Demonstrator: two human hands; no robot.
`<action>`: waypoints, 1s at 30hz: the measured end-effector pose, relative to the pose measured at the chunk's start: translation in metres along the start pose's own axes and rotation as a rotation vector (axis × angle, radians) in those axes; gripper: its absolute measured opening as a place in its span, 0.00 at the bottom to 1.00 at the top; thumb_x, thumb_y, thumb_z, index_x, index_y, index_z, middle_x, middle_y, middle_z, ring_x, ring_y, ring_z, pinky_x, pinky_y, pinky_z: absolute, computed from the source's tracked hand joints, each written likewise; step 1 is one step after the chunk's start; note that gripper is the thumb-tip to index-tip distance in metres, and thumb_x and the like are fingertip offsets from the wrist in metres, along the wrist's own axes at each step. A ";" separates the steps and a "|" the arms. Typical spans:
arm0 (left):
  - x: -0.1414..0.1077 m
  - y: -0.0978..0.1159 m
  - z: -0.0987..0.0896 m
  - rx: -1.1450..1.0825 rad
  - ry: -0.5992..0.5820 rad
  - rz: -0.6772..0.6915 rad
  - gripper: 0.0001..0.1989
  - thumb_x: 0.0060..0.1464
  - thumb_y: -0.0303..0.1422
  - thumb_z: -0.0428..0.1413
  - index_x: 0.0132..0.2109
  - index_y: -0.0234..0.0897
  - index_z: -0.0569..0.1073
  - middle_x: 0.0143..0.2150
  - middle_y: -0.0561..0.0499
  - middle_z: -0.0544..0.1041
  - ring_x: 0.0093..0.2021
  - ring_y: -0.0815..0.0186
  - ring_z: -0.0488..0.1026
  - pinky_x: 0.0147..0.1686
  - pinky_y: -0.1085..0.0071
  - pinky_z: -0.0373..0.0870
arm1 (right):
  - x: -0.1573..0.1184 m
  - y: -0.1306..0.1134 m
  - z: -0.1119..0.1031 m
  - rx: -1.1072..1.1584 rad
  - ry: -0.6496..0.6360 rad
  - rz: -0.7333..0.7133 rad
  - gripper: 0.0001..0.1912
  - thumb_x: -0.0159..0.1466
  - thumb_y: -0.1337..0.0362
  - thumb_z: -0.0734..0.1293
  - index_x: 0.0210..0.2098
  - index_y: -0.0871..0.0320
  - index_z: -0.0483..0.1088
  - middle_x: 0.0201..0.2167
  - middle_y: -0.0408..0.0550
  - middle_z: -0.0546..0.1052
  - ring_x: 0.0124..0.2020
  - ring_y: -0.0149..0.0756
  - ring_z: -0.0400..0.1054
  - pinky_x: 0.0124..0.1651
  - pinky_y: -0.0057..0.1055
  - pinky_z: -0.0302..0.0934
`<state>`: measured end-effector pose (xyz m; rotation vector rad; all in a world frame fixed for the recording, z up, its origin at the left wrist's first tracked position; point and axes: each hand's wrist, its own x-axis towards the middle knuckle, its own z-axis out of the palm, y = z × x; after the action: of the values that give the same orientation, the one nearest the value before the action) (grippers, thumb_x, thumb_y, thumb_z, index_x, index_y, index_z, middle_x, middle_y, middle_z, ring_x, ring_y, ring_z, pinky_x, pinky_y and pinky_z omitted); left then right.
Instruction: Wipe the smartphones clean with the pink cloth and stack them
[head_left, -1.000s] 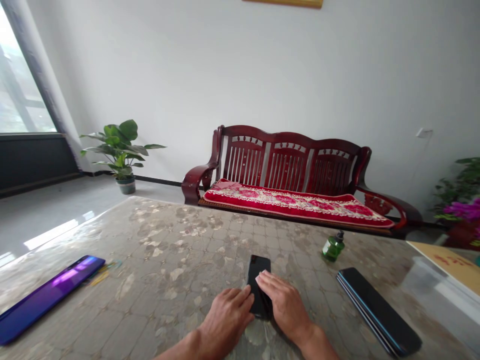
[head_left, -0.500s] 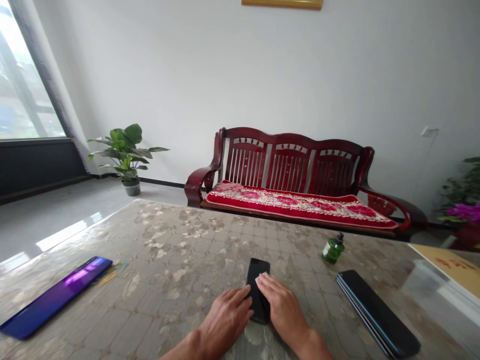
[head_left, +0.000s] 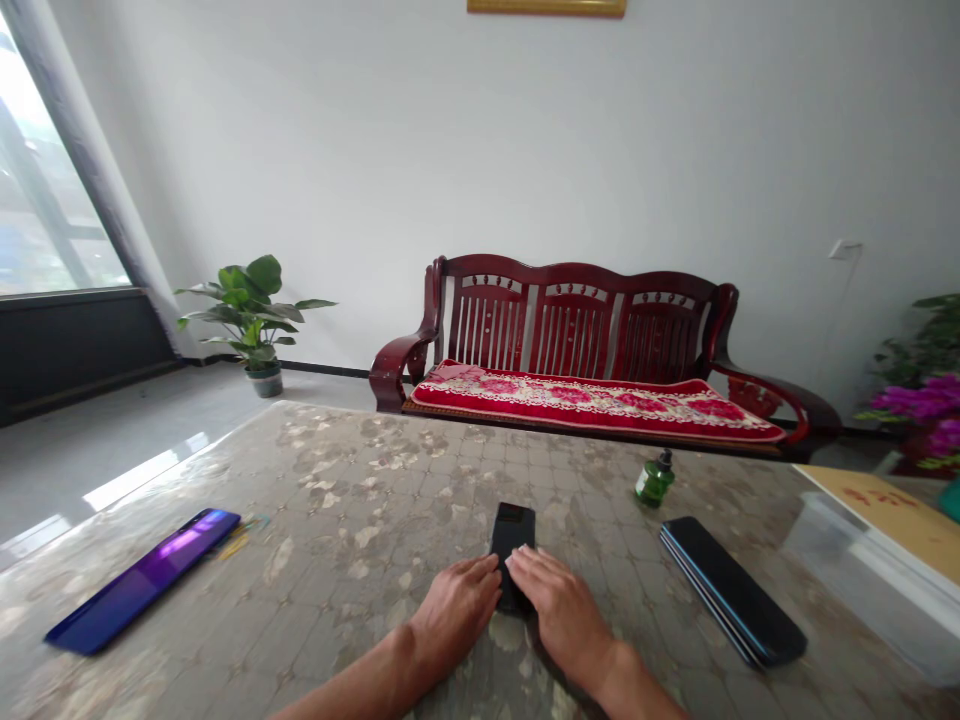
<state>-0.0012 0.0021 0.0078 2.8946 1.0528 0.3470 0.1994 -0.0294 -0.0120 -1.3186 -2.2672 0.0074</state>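
A black smartphone (head_left: 513, 520) lies flat on the patterned table in front of me, its long side pointing away. My left hand (head_left: 459, 606) rests against its left edge, fingers together and bent around that side, thumb hidden. On the right part of the screen lie the outstretched fingers of my right hand (head_left: 564, 606); its palm is beside the phone's near right corner. Both hands cover much of the lower half of the phone. Right of them sits a stack of dark phones (head_left: 739, 590), and behind that stands a green pump bottle (head_left: 655, 482).
A shiny blue-purple phone (head_left: 150, 580) lies at the left, near some coloured bands (head_left: 234, 544). At the right are a tan printed box (head_left: 885, 510) and a clear plastic case (head_left: 847, 575). Beyond the table (head_left: 337, 480) stands a red wooden bench (head_left: 570, 320) and a potted plant (head_left: 255, 310).
The view has shifted slightly, bringing the side objects nearer the middle. Both hands have slid a little along the smartphone toward its near end, uncovering more of its far part.
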 end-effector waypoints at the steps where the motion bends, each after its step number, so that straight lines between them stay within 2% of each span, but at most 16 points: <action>1: 0.002 0.004 -0.005 0.019 -0.080 -0.046 0.11 0.62 0.24 0.49 0.47 0.36 0.74 0.51 0.45 0.77 0.50 0.63 0.75 0.52 0.69 0.71 | -0.006 -0.003 -0.001 -0.006 -0.009 -0.023 0.29 0.62 0.78 0.55 0.58 0.55 0.68 0.56 0.48 0.73 0.59 0.37 0.65 0.63 0.38 0.59; 3: 0.007 0.014 -0.011 0.042 -0.132 -0.081 0.10 0.62 0.26 0.51 0.46 0.35 0.75 0.49 0.44 0.77 0.49 0.62 0.75 0.50 0.68 0.72 | -0.010 -0.002 -0.003 -0.019 -0.024 -0.028 0.30 0.61 0.79 0.54 0.59 0.55 0.67 0.58 0.47 0.72 0.60 0.36 0.64 0.64 0.38 0.58; 5: 0.011 0.024 -0.014 0.064 -0.151 -0.111 0.09 0.62 0.30 0.52 0.46 0.32 0.75 0.47 0.41 0.77 0.48 0.58 0.75 0.48 0.64 0.73 | -0.002 0.004 -0.004 -0.036 -0.027 0.044 0.31 0.60 0.80 0.54 0.58 0.56 0.68 0.57 0.47 0.72 0.60 0.36 0.64 0.64 0.38 0.58; 9: 0.017 0.042 -0.015 0.122 -0.184 -0.207 0.17 0.60 0.39 0.56 0.44 0.27 0.76 0.42 0.37 0.77 0.44 0.52 0.76 0.42 0.60 0.74 | 0.019 0.013 -0.001 -0.058 -0.014 0.171 0.29 0.58 0.79 0.56 0.56 0.60 0.71 0.55 0.53 0.73 0.58 0.41 0.66 0.63 0.41 0.59; 14: 0.022 0.059 -0.015 0.193 -0.172 -0.295 0.25 0.54 0.45 0.61 0.47 0.25 0.75 0.42 0.36 0.75 0.43 0.51 0.74 0.43 0.60 0.71 | 0.005 0.000 -0.003 0.014 -0.015 0.118 0.27 0.61 0.77 0.57 0.55 0.57 0.72 0.55 0.51 0.74 0.58 0.40 0.67 0.63 0.40 0.59; 18: 0.028 0.065 -0.010 0.244 -0.139 -0.352 0.19 0.55 0.40 0.61 0.47 0.28 0.76 0.41 0.39 0.74 0.41 0.54 0.73 0.40 0.63 0.71 | -0.012 -0.005 -0.010 0.198 0.028 0.149 0.24 0.64 0.74 0.55 0.54 0.55 0.73 0.54 0.48 0.75 0.57 0.37 0.67 0.62 0.39 0.60; 21: 0.034 0.069 -0.004 0.279 -0.119 -0.373 0.17 0.56 0.35 0.59 0.48 0.24 0.75 0.39 0.35 0.75 0.40 0.53 0.74 0.37 0.63 0.71 | -0.013 0.000 -0.010 0.327 0.094 0.234 0.22 0.65 0.70 0.55 0.51 0.54 0.75 0.52 0.48 0.77 0.54 0.37 0.70 0.58 0.38 0.64; 26: 0.037 0.074 0.005 0.322 -0.072 -0.368 0.22 0.55 0.26 0.55 0.57 0.21 0.71 0.40 0.28 0.75 0.39 0.47 0.75 0.32 0.60 0.73 | -0.014 0.011 -0.004 0.424 0.272 0.278 0.25 0.61 0.72 0.55 0.49 0.51 0.76 0.50 0.45 0.78 0.51 0.36 0.73 0.57 0.40 0.66; 30: 0.030 0.069 0.004 0.313 -0.031 -0.325 0.26 0.54 0.25 0.53 0.60 0.21 0.67 0.39 0.28 0.76 0.37 0.48 0.77 0.30 0.61 0.74 | -0.019 0.016 -0.001 0.435 0.368 0.286 0.28 0.57 0.75 0.55 0.49 0.51 0.76 0.50 0.45 0.78 0.51 0.35 0.72 0.57 0.40 0.66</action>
<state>0.0656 -0.0315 0.0177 2.8915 1.6747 0.1303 0.2204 -0.0360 -0.0235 -1.2695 -1.6416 0.3133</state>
